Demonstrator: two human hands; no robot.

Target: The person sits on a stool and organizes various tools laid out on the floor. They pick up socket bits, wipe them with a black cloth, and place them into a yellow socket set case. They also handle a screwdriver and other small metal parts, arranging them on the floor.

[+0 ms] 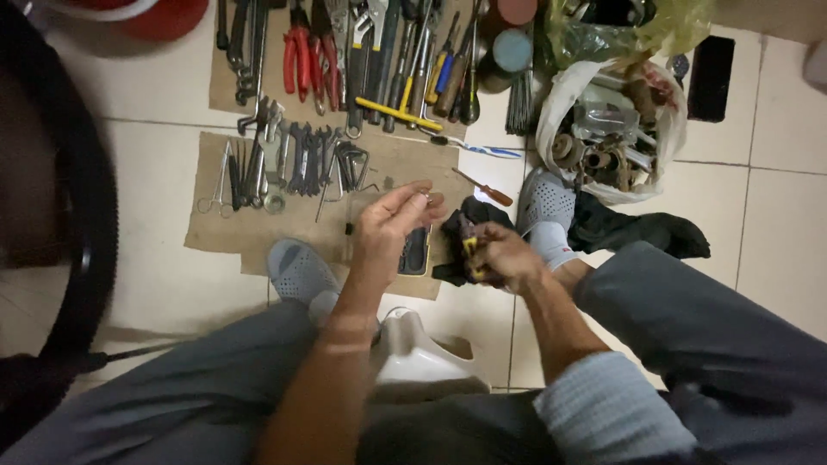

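1. At the bottom of the frame, the person's grey-trousered legs spread to either side, and a white plastic stool [418, 349] shows between them.
2. At centre, the left hand [392, 228] is raised, its grip pinched shut on a tiny metal piece [427, 198] at the fingertips; what the piece is cannot be made out.
3. Just right of it, the right hand [504, 257] is closed around a yellow-handled tool [469, 250], touching a black cloth [457, 228].
4. Two grey perforated shoes [297, 269] rest on the tiled floor [775, 215], one on each side of the hands.
5. Beyond, a cardboard sheet [215, 232] holds a row of spanners [301, 159] and a small screwdriver [484, 188].
6. At the upper edge lie red-handled pliers [301, 56]; upper right, a white plastic bag [616, 129] holds metal parts.
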